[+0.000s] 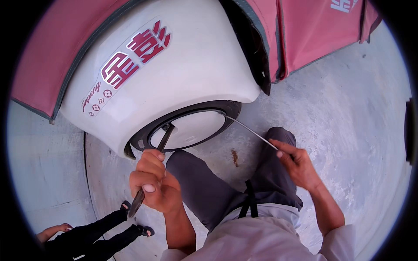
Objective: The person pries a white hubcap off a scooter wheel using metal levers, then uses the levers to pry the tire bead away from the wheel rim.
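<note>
My left hand (154, 180) is closed around a dark flat pry bar (164, 140), which sticks out both above and below the fist. The bar's upper end reaches the left edge of a pale round wheel cover (196, 128). Around that cover runs a black tire (140, 142), partly under a white fender (187, 56). On the right, my right hand (298, 165) grips one end of a thin silvery metal rod (250, 129). The rod's far tip meets the cover's upper right edge beside the tire; whether it is wedged in I cannot tell.
Pink fabric covers (318, 35) with dark edging hang around the fender. My knees (198, 174) are bent close to the wheel. At the lower left stands another person in black trousers (104, 226) and sandals. Beneath is a grey concrete floor (339, 113) with a brown stain.
</note>
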A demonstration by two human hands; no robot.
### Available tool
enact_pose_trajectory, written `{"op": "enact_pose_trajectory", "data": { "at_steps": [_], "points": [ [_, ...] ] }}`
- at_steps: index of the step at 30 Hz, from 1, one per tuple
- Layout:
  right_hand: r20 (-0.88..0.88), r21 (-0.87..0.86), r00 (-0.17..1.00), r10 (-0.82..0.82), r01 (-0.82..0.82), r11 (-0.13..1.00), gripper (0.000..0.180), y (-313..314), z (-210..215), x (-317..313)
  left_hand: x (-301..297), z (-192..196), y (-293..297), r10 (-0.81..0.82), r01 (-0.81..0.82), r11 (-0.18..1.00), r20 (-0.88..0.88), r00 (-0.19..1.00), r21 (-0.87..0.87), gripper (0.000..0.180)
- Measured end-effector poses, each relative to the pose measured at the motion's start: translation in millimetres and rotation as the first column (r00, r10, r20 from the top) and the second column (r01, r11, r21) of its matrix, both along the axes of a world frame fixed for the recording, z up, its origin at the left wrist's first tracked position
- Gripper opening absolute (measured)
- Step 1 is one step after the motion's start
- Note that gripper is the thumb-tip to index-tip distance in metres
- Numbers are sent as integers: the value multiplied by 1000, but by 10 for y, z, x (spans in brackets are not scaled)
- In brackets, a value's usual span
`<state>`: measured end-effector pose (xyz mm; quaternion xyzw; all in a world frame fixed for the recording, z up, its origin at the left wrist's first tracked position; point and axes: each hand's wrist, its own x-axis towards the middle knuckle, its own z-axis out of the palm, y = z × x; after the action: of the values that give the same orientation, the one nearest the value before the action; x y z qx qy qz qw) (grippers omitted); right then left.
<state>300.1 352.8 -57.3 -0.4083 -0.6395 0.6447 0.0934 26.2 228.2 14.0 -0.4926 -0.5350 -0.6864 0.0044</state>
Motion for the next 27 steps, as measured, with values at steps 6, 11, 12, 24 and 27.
{"op": "enact_pose_trajectory", "data": {
  "at_steps": [6, 11, 12, 24, 27],
  "points": [
    [-99, -375, 895, -435, 371, 849, 38, -1120, -405, -369, -8, -30, -31, 17, -17, 1000, 43, 999, 19, 24],
    [-153, -434, 831, -535, 430, 792, 38, -1170, -438, -407, 41, 11, -15, -2, 2, 1000, 22, 1000, 2, 24],
    [-185, -136, 904, -385, 364, 921, 37, -932, -410, -287, 43, 11, -15, -6, 6, 1000, 22, 1000, 7, 23],
    [-112, 27, 986, -126, 130, 991, 34, -258, -34, -69, 49, 72, 15, -1, 2, 1000, 43, 999, -18, 26],
    [-191, 13, 957, -218, 224, 974, 34, -540, -347, -148, 55, 39, -9, 4, -2, 1000, 51, 999, -30, 26]
  ]
}}
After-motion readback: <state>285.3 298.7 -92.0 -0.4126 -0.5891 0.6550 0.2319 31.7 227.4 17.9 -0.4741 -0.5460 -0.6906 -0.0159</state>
